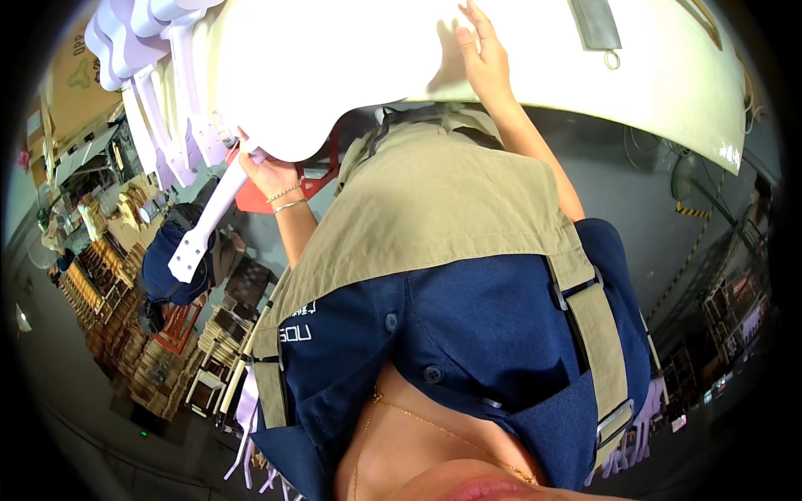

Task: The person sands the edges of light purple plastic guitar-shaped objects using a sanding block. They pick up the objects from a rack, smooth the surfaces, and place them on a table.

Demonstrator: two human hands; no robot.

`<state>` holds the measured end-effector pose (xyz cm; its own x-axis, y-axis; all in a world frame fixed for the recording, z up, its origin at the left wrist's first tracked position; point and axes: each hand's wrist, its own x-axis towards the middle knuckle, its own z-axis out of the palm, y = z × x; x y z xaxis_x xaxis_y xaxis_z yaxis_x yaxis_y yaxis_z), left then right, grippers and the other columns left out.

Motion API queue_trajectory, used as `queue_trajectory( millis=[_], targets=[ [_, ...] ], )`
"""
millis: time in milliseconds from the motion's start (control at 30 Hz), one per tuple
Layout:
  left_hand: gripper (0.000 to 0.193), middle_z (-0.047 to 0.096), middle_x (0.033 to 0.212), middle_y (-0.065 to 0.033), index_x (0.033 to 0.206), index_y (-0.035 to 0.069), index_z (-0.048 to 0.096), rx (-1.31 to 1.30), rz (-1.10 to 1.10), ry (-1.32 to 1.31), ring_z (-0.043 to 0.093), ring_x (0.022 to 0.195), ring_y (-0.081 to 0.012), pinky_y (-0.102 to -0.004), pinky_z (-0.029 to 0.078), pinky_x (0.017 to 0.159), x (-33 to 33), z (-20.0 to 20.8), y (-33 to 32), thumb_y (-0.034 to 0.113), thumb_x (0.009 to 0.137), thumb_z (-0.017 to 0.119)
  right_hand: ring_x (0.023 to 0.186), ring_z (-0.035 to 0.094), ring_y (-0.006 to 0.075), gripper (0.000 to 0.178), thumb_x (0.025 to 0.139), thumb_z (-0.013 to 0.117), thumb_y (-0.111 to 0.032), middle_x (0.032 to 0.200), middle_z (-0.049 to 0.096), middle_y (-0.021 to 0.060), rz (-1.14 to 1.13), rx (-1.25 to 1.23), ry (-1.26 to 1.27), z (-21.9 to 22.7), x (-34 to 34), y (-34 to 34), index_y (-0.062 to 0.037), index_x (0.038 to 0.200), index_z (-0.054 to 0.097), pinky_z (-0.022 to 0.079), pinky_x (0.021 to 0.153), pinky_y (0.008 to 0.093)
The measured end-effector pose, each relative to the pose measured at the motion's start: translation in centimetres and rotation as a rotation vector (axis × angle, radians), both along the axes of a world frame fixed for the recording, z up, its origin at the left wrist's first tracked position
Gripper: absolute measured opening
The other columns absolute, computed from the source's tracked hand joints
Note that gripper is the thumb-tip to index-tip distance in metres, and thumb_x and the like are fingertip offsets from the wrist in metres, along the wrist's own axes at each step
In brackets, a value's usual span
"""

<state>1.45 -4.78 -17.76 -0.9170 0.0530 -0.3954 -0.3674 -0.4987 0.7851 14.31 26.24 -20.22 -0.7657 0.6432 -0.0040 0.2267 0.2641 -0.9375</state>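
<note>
My left hand [271, 174] is closed round the pale lavender neck of a ukulele-shaped instrument [215, 209], near where the neck meets the body. Its headstock, with several small holes and no strings to be seen, points down and left. The body [288, 138] lies over the near edge of the white table [693, 100]; glare washes out its outline. Farther right, my right hand [489, 71] is open, fingers stretched away from me, over the bright white area. A shadow falls beside it. Whether its fingertips touch anything cannot be made out.
Several lavender instruments [142, 50] hang or stand at the far left, beside a cardboard box [79, 79]. A grey flat block with a ring [596, 25] lies on the table at right. Stacked wooden parts [159, 376] and a person in dark blue [171, 259] are at left.
</note>
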Motion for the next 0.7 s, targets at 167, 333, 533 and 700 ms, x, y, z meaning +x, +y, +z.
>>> queue_trajectory(
  millis=[167, 333, 533, 700],
  targets=[
    [0.051, 0.047, 0.121, -0.0059, 0.127, 0.011, 0.040, -0.099, 0.002, 0.041, 0.046, 0.110, -0.0219, -0.0372, 0.040, 0.092, 0.1, 1.0, 0.7, 0.030, 0.081, 0.050, 0.130, 0.021, 0.0267, 0.076, 0.072, 0.057, -0.049, 0.138, 0.029, 0.0134, 0.231, 0.703, -0.072, 3.2, -2.8, -4.3, -0.0057, 0.130, 0.033, 0.013, 0.102, 0.0566],
    [0.049, 0.049, 0.119, -0.0074, 0.123, 0.010, 0.042, -0.073, -0.042, 0.035, 0.047, 0.110, -0.0225, -0.0386, 0.040, 0.092, 0.7, 3.6, 1.6, 0.033, 0.080, 0.052, 0.131, 0.021, 0.0220, 0.081, 0.070, 0.054, -0.056, 0.139, 0.027, 0.0110, 0.692, 0.632, 0.224, 5.7, -5.8, -10.2, -0.0110, 0.133, 0.031, 0.013, 0.105, 0.0497],
    [0.051, 0.050, 0.119, -0.0087, 0.122, 0.007, 0.044, -0.096, -0.005, 0.061, 0.047, 0.112, -0.0230, -0.0388, 0.040, 0.094, -0.1, 2.7, 0.5, 0.032, 0.079, 0.054, 0.131, 0.020, 0.0149, 0.071, 0.078, 0.044, -0.055, 0.140, 0.027, 0.0040, 0.722, 0.728, 0.190, 5.8, -7.8, -9.8, -0.0156, 0.135, 0.028, 0.011, 0.107, 0.0432],
    [0.044, 0.053, 0.114, -0.0081, 0.115, 0.005, 0.048, -0.007, 0.030, 0.020, 0.050, 0.107, -0.0239, -0.0389, 0.042, 0.091, -0.5, 1.4, -0.1, 0.028, 0.078, 0.054, 0.132, 0.018, 0.0212, 0.065, 0.086, 0.030, -0.056, 0.141, 0.026, 0.0054, 0.308, 0.785, -0.138, 0.9, -6.2, -1.5, -0.0148, 0.136, 0.027, 0.010, 0.107, 0.0459]
  ],
)
